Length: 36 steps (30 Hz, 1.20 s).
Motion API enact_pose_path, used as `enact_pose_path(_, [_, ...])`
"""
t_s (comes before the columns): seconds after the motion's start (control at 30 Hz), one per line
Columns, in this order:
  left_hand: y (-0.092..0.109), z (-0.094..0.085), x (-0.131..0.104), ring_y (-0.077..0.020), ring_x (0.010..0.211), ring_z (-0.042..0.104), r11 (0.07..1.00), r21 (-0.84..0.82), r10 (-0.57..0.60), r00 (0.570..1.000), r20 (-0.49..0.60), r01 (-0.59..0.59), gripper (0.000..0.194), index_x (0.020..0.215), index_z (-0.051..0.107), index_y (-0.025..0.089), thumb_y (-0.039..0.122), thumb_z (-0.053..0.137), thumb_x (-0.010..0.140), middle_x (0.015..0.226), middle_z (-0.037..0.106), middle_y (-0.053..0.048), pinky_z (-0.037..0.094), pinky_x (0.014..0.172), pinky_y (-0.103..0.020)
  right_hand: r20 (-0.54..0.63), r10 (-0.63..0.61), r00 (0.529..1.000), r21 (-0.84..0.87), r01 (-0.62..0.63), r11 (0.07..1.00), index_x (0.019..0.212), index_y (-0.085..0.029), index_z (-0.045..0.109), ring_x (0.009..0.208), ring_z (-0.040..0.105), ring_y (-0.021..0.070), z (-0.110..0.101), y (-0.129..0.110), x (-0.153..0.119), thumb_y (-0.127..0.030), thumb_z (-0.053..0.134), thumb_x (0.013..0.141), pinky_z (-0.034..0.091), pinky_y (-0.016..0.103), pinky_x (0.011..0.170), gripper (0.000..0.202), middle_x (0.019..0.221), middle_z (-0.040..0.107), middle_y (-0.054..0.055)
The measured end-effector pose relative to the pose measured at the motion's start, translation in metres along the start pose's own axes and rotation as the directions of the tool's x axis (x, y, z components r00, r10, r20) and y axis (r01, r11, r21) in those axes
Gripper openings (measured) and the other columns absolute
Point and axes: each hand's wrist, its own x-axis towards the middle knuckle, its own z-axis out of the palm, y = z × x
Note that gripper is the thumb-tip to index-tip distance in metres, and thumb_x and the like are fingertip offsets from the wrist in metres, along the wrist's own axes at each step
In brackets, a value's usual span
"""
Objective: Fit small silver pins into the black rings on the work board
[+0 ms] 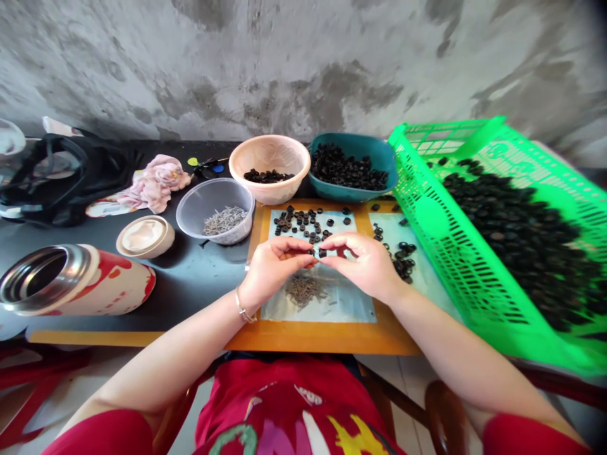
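Over the wooden board [332, 336], my left hand [281, 262] and my right hand [360, 259] meet at their fingertips. Each hand pinches a small black part; the right one's part [323, 253] shows more clearly, and fingers partly cover both. Just behind the hands, small black round pieces [303, 218] are scattered on a pale sheet [348, 311]. Below my left hand lies a pile of thin metal pins [305, 289]. More black rings [403, 259] lie to the right of my right hand.
A clear bowl of pins [215, 212], a pink bowl [270, 148] and a teal tub [351, 189] stand behind the board. The large green basket [441, 253] of black pieces is at right. At left are an open thermos [109, 281], a lid [164, 239], a pink cloth [161, 180] and a black bag [85, 170].
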Motion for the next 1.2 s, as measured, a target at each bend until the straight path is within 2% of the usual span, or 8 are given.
enact_pose_path(0.23, [0.0013, 0.0009, -0.003, -0.0146, 0.068, 0.071, 0.999, -0.009, 0.042, 0.999, 0.003, -0.042, 0.027, 0.084, 0.072, 0.012, 0.021, 0.085, 0.062, 0.076, 0.074, -0.004, 0.06, 0.072, -0.027, -0.093, -0.229, 0.969, 0.0, 0.23, 0.973, 0.095, -0.021, 0.069, 0.078, 0.064, 0.0168, 0.004, 0.0003, -0.0024, -0.018, 0.075, 0.082, 0.054, 0.031, 0.068, 0.015, 0.094, 0.071, 0.005])
enact_pose_path(0.47, [0.0011, 0.0014, -0.0057, -0.0127, 0.07, 0.07, 0.992, -0.013, 0.128, 0.991, 0.028, -0.128, 0.022, 0.081, 0.074, 0.013, 0.018, 0.085, 0.062, 0.079, 0.074, -0.003, 0.059, 0.072, -0.024, -0.092, -0.417, 0.904, -0.08, 0.411, 0.908, 0.1, -0.022, 0.066, 0.091, 0.066, 0.0207, 0.002, -0.0013, -0.0038, -0.013, 0.075, 0.082, 0.052, 0.04, 0.085, 0.022, 0.096, 0.072, 0.005])
enact_pose_path(0.73, [0.0016, 0.0002, -0.0071, -0.0139, 0.077, 0.069, 0.975, 0.012, 0.222, 0.973, 0.057, -0.223, 0.018, 0.081, 0.076, 0.014, 0.014, 0.084, 0.064, 0.083, 0.073, -0.005, 0.059, 0.072, -0.023, -0.072, -0.488, 0.87, -0.119, 0.478, 0.87, 0.103, -0.022, 0.064, 0.09, 0.067, 0.0194, 0.0012, -0.0037, -0.0048, -0.01, 0.075, 0.081, 0.051, 0.039, 0.085, 0.027, 0.096, 0.073, 0.004])
enact_pose_path(1.2, [0.0028, -0.0007, -0.0091, -0.0144, 0.081, 0.069, 0.942, 0.077, 0.318, 0.941, 0.115, -0.328, 0.017, 0.083, 0.077, 0.017, 0.011, 0.081, 0.068, 0.085, 0.074, -0.006, 0.057, 0.077, -0.023, -0.037, -0.505, 0.862, -0.15, 0.495, 0.856, 0.105, -0.022, 0.063, 0.089, 0.068, 0.0187, -0.0011, -0.0068, -0.0042, -0.011, 0.073, 0.083, 0.051, 0.037, 0.084, 0.025, 0.097, 0.073, 0.004])
